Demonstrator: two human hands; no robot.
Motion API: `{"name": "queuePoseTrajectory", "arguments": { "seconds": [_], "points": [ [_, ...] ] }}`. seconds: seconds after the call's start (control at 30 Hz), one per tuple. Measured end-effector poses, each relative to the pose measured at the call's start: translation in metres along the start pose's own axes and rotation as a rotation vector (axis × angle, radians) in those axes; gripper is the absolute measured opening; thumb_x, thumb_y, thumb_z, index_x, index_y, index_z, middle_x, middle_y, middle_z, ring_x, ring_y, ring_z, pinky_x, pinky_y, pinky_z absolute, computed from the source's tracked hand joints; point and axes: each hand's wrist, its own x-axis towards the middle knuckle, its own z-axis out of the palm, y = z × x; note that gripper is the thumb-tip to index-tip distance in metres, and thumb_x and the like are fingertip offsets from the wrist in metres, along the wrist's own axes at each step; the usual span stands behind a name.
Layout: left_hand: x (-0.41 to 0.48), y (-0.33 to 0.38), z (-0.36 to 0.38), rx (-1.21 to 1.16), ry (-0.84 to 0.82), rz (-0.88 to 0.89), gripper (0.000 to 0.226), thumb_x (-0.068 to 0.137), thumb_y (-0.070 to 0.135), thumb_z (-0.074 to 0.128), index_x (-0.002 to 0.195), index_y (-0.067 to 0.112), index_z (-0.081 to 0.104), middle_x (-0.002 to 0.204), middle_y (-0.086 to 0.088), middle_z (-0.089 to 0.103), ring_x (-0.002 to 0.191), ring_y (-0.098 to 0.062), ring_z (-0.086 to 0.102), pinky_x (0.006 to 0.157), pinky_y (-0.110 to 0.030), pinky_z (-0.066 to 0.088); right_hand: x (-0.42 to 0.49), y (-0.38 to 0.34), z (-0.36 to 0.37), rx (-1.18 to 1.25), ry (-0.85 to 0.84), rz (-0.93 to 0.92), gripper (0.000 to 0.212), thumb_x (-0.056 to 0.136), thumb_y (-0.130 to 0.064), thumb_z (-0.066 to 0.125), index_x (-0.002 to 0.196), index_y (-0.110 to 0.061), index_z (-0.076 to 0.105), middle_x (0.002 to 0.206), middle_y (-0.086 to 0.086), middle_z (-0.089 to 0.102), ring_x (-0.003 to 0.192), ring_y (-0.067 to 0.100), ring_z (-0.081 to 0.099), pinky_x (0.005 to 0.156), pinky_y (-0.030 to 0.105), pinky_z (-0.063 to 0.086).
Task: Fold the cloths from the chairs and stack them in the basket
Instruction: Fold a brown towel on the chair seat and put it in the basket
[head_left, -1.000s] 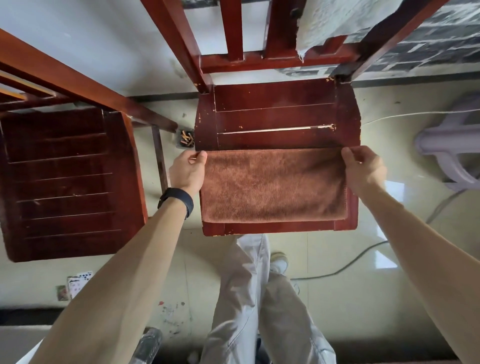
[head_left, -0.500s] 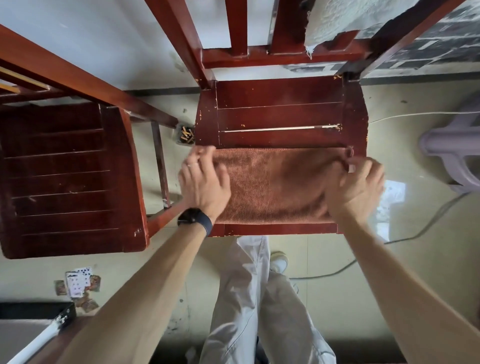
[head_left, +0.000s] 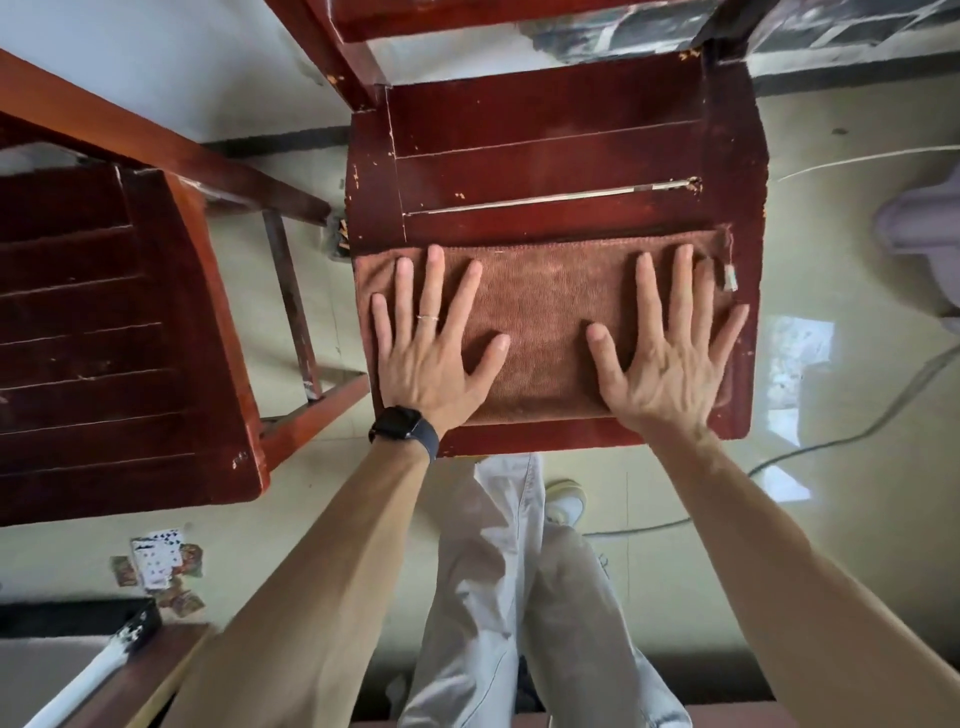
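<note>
Head view: left hand (head_left: 426, 358) and right hand (head_left: 670, 364), a second ago pinching corners, now lie flat with fingers spread, smoothing the folded brown cloth (head_left: 545, 322) at the front of the chair seat (head_left: 545, 130) — this fold looks set.

The far half of the chair seat (head_left: 550, 171) is bare wood, with room to reach; the brown cloth (head_left: 545, 322) fills the near half, both the left hand (head_left: 431, 358) and right hand (head_left: 665, 369) flat on it; the chair back (head_left: 343, 57) blocks the far edge; a second chair (head_left: 119, 338) stands near on the left, a wooden bar (head_left: 291, 291) crossing the gap; a cable (head_left: 857, 435) lies on the floor at the right.
</note>
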Motion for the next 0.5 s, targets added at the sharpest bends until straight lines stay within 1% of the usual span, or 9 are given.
{"name": "queuePoseTrajectory", "arguments": {
  "seconds": [0.1,0.2,0.27,0.37,0.43,0.5],
  "points": [
    [0.002,-0.007,-0.008,0.016,-0.032,0.001,0.067,0.095,0.066,0.029,0.156,0.043,0.010,0.167,0.002,0.003,0.153,-0.025,0.001,0.119,-0.058,0.007,0.001,0.004,-0.006,0.069,-0.006,0.083,0.075,0.098,-0.066,0.032,0.160,-0.028,0.016,0.169,0.000,0.006,0.156,0.017,0.001,0.119,0.066,0.003],
    [0.013,-0.018,-0.020,0.051,-0.049,0.035,0.057,0.099,0.059,0.027,0.153,0.049,0.015,0.167,0.003,0.006,0.153,-0.027,0.002,0.119,-0.061,0.005,0.006,0.012,-0.011,0.075,-0.023,0.084,0.068,0.101,-0.061,0.029,0.158,-0.025,0.019,0.169,-0.003,0.008,0.155,0.016,0.005,0.120,0.065,0.007],
    [0.021,-0.025,-0.030,0.048,-0.087,0.060,0.054,0.100,0.055,0.028,0.152,0.050,0.016,0.166,0.004,0.008,0.153,-0.031,0.004,0.119,-0.061,0.009,0.010,0.016,-0.013,0.053,-0.052,0.064,0.064,0.103,-0.057,0.027,0.158,-0.028,0.016,0.169,-0.004,0.007,0.155,0.015,0.004,0.120,0.064,0.008],
    [0.028,-0.034,-0.044,0.069,-0.155,0.119,0.052,0.102,0.050,0.029,0.152,0.052,0.014,0.166,0.004,0.012,0.152,-0.030,0.012,0.119,-0.060,0.014,0.010,0.024,-0.017,0.034,-0.083,0.047,0.063,0.104,-0.054,0.028,0.160,-0.031,0.009,0.169,-0.004,0.004,0.155,0.014,0.003,0.121,0.064,0.006],
    [0.036,-0.040,-0.051,0.094,-0.197,0.146,0.052,0.103,0.050,0.029,0.152,0.052,0.013,0.166,0.004,0.012,0.152,-0.028,0.013,0.119,-0.060,0.013,0.010,0.030,-0.019,0.027,-0.084,0.091,0.064,0.105,-0.055,0.028,0.160,-0.032,0.007,0.169,-0.004,0.004,0.155,0.014,0.002,0.120,0.064,0.004],
    [0.046,-0.037,-0.059,0.158,-0.185,0.161,0.053,0.102,0.052,0.032,0.153,0.049,0.016,0.166,0.000,0.013,0.151,-0.029,0.016,0.118,-0.059,0.014,0.003,0.031,-0.023,0.010,-0.085,0.145,0.065,0.104,-0.058,0.024,0.161,-0.032,0.006,0.169,-0.003,0.004,0.155,0.013,0.001,0.120,0.066,0.004]
  ]
}}
